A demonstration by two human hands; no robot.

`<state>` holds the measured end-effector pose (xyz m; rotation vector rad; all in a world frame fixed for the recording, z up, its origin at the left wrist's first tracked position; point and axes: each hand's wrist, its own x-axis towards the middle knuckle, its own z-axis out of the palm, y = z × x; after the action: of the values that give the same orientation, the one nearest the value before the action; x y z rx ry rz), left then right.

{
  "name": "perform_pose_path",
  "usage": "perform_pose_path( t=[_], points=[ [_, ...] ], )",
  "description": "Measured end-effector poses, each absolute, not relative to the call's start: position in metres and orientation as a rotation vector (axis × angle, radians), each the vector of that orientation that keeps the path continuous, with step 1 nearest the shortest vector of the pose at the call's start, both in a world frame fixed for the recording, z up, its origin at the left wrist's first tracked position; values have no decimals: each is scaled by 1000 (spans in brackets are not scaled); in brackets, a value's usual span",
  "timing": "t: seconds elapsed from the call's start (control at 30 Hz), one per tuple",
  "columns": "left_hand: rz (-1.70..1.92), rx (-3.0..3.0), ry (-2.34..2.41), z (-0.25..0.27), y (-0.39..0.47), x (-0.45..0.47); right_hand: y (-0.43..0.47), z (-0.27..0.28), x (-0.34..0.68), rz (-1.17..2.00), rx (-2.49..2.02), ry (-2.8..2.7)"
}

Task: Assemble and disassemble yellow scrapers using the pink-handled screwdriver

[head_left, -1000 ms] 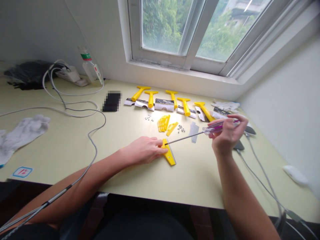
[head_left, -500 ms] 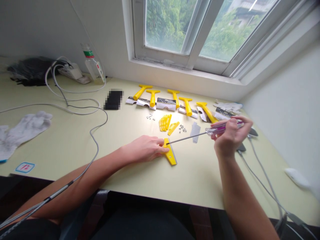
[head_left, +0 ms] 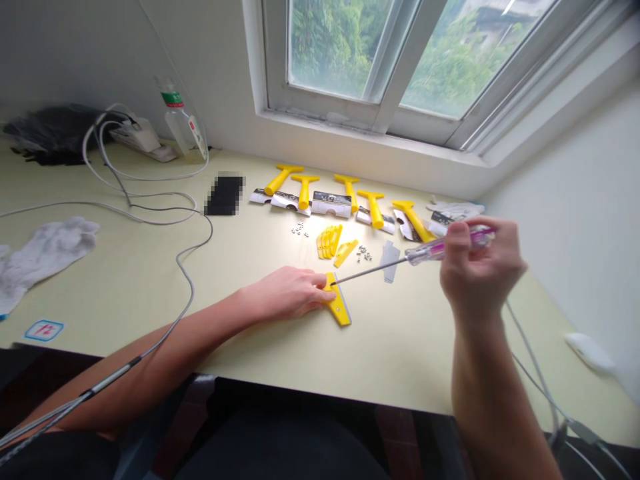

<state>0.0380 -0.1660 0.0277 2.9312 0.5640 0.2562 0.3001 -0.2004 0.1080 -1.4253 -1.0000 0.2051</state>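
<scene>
My left hand (head_left: 293,293) is closed on a yellow scraper (head_left: 339,308) with a grey blade along its right edge, held low over the table; the hand hides its handle. Wrapped round the clear and purple handle of a screwdriver (head_left: 370,270) is my right hand (head_left: 480,267). The screwdriver's tip meets the upper part of the scraper head, and a screw shows lower on the head. Just beyond lie yellow blade covers (head_left: 330,241), another yellow cover (head_left: 346,253), small screws (head_left: 364,253), small nuts (head_left: 299,230) and grey blades (head_left: 389,261).
Several yellow scraper handles (head_left: 304,192) lie on printed cards (head_left: 331,205) below the window. A bottle (head_left: 185,130), power strip (head_left: 143,139) and white glove (head_left: 50,257) are at left. A cable (head_left: 193,267) crosses my left forearm. A white mouse (head_left: 590,353) lies at right.
My right hand has turned about the screwdriver handle, its fingers now wrapped over it with the back of the hand raised. The tip stays on the scraper, and my left hand keeps its hold.
</scene>
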Motion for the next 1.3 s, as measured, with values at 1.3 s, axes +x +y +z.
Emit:
perform_pose_path(
  t=[1.3],
  points=[
    [131, 2917, 551, 31, -163, 37, -190, 163, 287, 85, -1132, -2028]
  ],
)
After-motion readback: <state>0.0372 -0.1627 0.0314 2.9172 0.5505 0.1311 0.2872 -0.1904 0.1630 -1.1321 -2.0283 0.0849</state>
